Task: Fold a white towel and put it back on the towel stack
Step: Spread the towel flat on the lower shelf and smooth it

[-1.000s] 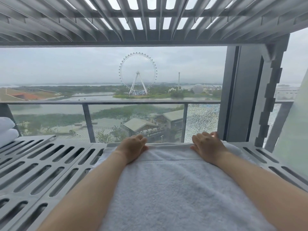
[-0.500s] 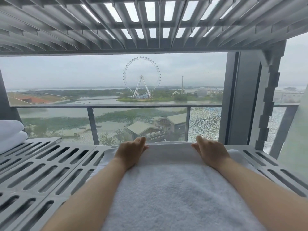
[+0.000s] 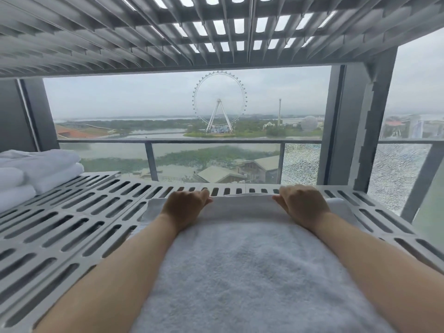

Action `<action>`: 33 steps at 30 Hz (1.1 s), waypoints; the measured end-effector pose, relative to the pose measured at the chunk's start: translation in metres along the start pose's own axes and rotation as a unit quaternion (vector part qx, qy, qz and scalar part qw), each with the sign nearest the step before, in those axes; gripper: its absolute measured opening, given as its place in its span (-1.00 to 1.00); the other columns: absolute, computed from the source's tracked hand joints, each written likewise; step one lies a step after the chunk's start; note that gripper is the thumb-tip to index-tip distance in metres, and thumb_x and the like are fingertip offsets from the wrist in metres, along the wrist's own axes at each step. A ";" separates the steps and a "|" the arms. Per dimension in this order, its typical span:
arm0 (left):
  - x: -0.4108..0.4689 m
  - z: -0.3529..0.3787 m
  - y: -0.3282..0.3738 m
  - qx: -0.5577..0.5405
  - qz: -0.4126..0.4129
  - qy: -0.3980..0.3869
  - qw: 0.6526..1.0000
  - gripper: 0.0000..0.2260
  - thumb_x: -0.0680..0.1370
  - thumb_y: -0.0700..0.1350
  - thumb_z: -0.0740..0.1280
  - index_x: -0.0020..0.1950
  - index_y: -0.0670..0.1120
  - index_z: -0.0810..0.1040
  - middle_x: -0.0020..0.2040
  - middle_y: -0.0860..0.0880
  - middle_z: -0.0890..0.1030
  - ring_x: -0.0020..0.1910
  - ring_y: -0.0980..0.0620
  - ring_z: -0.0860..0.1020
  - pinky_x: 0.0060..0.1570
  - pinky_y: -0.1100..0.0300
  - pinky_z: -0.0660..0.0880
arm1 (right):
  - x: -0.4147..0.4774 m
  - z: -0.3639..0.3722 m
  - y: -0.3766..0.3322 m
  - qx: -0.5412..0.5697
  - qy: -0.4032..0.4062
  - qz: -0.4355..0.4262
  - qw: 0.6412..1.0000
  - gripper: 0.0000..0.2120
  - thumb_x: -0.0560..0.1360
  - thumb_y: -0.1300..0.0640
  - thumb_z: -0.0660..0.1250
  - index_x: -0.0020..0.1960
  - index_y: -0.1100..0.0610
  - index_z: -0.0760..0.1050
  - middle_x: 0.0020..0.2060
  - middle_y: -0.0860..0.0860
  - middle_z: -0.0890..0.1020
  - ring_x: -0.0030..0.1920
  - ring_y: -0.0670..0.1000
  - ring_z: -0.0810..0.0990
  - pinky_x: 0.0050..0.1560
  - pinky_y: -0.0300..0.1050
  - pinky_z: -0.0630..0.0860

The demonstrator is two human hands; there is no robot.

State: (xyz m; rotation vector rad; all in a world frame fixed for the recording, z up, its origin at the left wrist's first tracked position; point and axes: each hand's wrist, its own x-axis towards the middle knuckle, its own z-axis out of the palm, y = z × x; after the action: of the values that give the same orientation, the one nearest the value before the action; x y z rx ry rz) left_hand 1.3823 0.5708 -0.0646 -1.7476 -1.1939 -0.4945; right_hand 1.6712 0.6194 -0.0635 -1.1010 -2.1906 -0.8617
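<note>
- On the slatted shelf (image 3: 79, 212), in the head view, the white towel (image 3: 252, 272) lies flat. Its long axis runs straight away from the person, and its near end is cut off by the bottom of the frame.
- At its far end sit the left hand (image 3: 186, 205) and the right hand (image 3: 304, 206), abreast and about equally far out, so neither is nearer. The cloth to be folded stretches back from them toward the body.
- The fingers (image 3: 199, 193) of each hand are curled over the far edge, thumbs turned inward on the pile. I judge that both hands grip that edge (the fingertips are hidden behind the knuckles, so how much cloth they hold cannot be seen).
- The towel stack (image 3: 36, 174) stands at the far left of the same shelf, well apart from the towel, on the left hand's side. Its left part is cut off.
- A bit of towel shows outboard of each hand; whether the cloth is already doubled there is hard to make out.
</note>
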 end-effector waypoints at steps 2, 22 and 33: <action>-0.009 -0.016 0.004 -0.005 0.000 0.001 1.000 -0.72 0.28 0.00 0.56 -0.37 -0.10 0.51 -0.56 0.02 0.52 -0.66 0.02 0.49 -0.69 0.31 0.31 | -0.010 -0.013 -0.006 -0.010 0.011 -0.003 1.000 -0.70 0.45 0.06 0.37 -0.34 0.23 0.44 -0.52 0.12 0.52 -0.56 0.11 0.47 -0.52 -0.10 0.40; -0.018 -0.096 0.002 -0.046 0.007 -0.122 0.991 -0.70 0.64 0.04 0.02 0.08 -0.11 0.45 -0.01 -0.05 0.56 -0.04 -0.11 0.60 -0.26 0.09 0.45 | -0.050 -0.111 -0.029 -0.007 -0.016 0.035 0.999 -0.61 0.54 -0.01 0.20 -0.35 0.20 0.48 -0.43 0.14 0.57 -0.40 0.18 0.55 -0.36 -0.11 0.32; 0.005 -0.010 0.009 -0.015 0.089 -0.263 0.961 -0.69 0.65 0.02 -0.02 0.18 -0.12 0.40 0.07 -0.12 0.60 0.01 -0.16 0.60 -0.11 0.04 0.49 | -0.033 -0.026 0.016 0.043 -0.162 0.006 0.986 -0.63 0.56 -0.17 0.02 -0.24 0.04 0.37 -0.19 0.07 0.64 -0.15 0.13 0.59 -0.27 -0.11 0.27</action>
State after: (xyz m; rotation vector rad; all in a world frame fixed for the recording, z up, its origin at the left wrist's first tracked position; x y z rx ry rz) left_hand 1.3939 0.5638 -0.0599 -2.0610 -1.3711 0.0726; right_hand 1.7065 0.5910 -0.0646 -1.2836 -2.4551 -0.6102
